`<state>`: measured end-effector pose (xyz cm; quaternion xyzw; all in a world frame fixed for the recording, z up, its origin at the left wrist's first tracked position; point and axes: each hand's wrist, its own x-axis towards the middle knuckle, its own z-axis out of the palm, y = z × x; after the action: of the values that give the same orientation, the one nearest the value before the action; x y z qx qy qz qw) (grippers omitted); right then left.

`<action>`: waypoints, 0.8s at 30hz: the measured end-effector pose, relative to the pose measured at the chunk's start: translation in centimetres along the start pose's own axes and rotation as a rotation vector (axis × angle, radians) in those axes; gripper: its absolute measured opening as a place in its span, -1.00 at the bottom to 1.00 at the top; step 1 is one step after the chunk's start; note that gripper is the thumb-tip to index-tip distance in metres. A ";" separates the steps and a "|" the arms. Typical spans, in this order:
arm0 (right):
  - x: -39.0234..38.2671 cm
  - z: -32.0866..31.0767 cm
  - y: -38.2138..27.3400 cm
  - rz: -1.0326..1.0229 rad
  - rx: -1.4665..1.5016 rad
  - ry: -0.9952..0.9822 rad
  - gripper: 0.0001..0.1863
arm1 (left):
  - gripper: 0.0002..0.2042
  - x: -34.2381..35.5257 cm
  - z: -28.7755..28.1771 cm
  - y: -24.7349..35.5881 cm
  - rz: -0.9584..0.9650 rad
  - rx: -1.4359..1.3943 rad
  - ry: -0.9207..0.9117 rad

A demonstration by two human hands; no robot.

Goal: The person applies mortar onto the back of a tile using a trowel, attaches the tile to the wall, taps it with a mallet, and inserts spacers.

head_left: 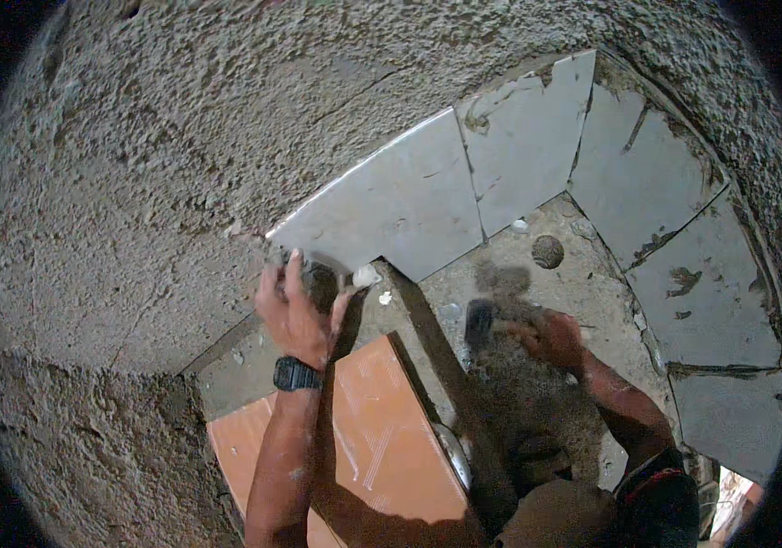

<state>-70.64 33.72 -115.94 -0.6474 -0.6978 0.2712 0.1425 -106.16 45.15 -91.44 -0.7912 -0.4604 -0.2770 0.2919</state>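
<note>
My left hand (295, 310), a black watch (297, 374) on its wrist, reaches up to the lower left corner of a grey wall tile (391, 205). Its fingers and thumb grip the tile's bottom edge, around a dark patch of mortar. A small white lump (365, 274) sits just right of the thumb. My right hand (551, 336) is lower and to the right, closed on the handle of a dark-headed mallet (479, 321), which is blurred. The mallet head hangs over the bare cement floor, apart from the tile.
Rough unfinished plaster wall (153, 164) fills the left and top. More grey tiles (646, 173) line the right wall. On the floor lie an orange tile (382, 429), a long dark straightedge (446, 365), a metal bowl (455, 452) and a round drain hole (548, 251).
</note>
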 end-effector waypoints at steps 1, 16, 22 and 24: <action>-0.1 0.3 0.4 -0.103 -0.105 0.070 -0.50 | -0.24 -0.5 0.3 -0.1 -0.223 -0.069 -0.198; 2.4 -1.2 -4.3 -0.102 -0.040 -0.066 -0.37 | -0.55 -0.7 4.1 0.0 -0.500 -0.356 -0.582; 11.3 6.7 -1.0 0.005 0.767 0.251 -0.55 | -0.48 0.0 3.8 1.0 -0.555 -0.285 -0.598; 13.7 7.9 1.0 -0.222 0.832 0.115 -0.58 | -0.47 0.1 3.7 1.1 -0.566 -0.187 -0.668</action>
<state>-75.81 45.62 -125.04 -0.4700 -0.5853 0.4760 0.4581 -104.48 47.38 -94.08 -0.7032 -0.7007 -0.1156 -0.0331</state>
